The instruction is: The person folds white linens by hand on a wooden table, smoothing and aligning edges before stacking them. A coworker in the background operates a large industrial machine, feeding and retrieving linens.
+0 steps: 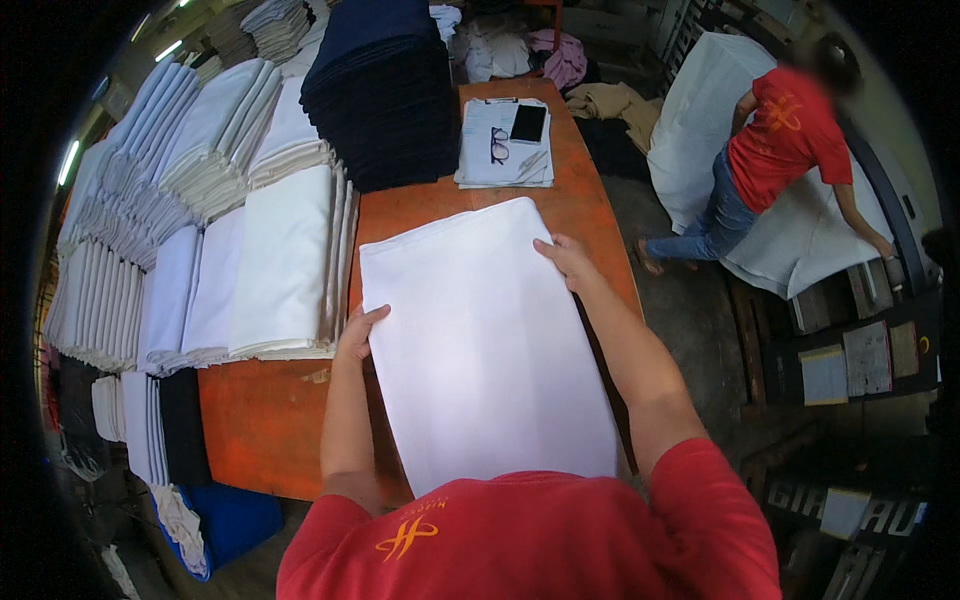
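Observation:
A folded white cloth (480, 340) lies flat on the orange table (260, 420), long side running away from me. My left hand (358, 332) grips its left edge near the middle, thumb on top. My right hand (566, 260) rests on the far right edge close to the corner, fingers on the cloth. Both forearms reach in from below, over my red shirt.
Stacks of folded white cloth (280, 260) fill the table's left side, with a dark blue stack (385, 90) at the back. Papers with glasses and a phone (505, 140) lie at the far end. A person in a red shirt (780, 150) bends over white fabric at right.

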A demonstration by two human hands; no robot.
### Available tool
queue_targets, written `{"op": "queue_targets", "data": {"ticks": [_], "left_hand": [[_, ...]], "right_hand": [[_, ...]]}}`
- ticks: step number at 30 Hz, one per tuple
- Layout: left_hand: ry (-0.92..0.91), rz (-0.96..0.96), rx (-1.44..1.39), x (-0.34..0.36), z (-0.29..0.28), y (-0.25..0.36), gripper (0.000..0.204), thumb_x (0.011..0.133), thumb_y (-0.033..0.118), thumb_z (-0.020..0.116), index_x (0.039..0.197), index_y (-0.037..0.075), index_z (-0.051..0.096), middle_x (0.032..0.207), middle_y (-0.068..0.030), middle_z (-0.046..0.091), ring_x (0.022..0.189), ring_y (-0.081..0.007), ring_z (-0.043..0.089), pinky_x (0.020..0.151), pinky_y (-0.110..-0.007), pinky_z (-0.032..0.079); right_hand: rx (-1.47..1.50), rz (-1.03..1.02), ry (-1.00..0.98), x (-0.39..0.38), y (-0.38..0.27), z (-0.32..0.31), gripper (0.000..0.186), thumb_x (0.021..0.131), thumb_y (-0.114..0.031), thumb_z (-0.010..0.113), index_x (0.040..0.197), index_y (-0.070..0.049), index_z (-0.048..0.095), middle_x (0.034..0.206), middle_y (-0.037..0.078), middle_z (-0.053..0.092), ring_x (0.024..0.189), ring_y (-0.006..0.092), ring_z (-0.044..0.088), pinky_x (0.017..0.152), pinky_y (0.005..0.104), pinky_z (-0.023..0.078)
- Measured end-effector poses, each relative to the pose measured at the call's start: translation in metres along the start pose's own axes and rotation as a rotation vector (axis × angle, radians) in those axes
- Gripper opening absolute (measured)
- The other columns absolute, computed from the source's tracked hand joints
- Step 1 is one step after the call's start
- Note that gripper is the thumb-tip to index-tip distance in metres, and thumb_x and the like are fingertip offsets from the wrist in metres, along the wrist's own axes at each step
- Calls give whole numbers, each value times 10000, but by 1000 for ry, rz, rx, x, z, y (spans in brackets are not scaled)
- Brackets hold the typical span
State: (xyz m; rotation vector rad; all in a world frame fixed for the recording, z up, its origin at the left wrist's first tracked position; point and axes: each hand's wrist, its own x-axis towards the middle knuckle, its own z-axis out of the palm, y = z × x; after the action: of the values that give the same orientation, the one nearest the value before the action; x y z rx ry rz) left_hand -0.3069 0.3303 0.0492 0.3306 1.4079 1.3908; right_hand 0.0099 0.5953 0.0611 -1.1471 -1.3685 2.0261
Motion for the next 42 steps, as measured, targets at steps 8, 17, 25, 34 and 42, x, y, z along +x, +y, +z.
{"op": "queue_targets", "data": {"ticks": [8, 17, 25, 34, 42], "left_hand": [[24, -16, 84, 47, 3, 33, 565, 817, 99, 685, 1299, -15, 413, 1175, -169, 578, 1012, -251, 608, 846, -385, 533], [164, 104, 72, 115, -10, 58, 754, 771, -78, 649, 1415, 69, 284, 1317, -128, 460, 1153, -245, 516, 951, -378, 472], [372, 451, 483, 145, -13, 39, 670, 737, 100, 760, 1318, 6, 439, 1290, -157, 470, 1149, -258, 505, 950, -371, 441], [661, 337, 904, -54, 10, -46, 704, 725, 388, 778, 1170, -83, 504, 1129, -249, 538, 1033, -334, 548, 868, -400, 450], [497, 97, 594, -110, 23, -82, 569, 786, 378, 735, 1063, -84, 553, 949, -176, 643, 791, -213, 627, 681, -327, 516]], "right_hand": [[11, 188, -4, 26, -12, 0, 437, 889, -270, 644, 1203, 4, 511, 1006, 134, 634, 841, 214, 649, 721, 369, 556], [151, 133, -24, 70, -24, 0, 310, 900, -216, 631, 1132, -30, 546, 954, 87, 630, 849, 166, 622, 733, 336, 542], [175, -21, 386, 102, -2, -1, 367, 864, -194, 665, 1143, -11, 512, 1028, 107, 598, 889, 188, 592, 751, 331, 517], [-362, -74, 193, -32, 27, -28, 473, 891, -339, 631, 1150, 42, 525, 1071, 140, 598, 959, 180, 568, 835, 286, 461], [-463, 48, 224, -112, 66, -20, 468, 900, -317, 619, 1152, 67, 529, 968, 168, 635, 871, 224, 628, 745, 329, 518]]}}
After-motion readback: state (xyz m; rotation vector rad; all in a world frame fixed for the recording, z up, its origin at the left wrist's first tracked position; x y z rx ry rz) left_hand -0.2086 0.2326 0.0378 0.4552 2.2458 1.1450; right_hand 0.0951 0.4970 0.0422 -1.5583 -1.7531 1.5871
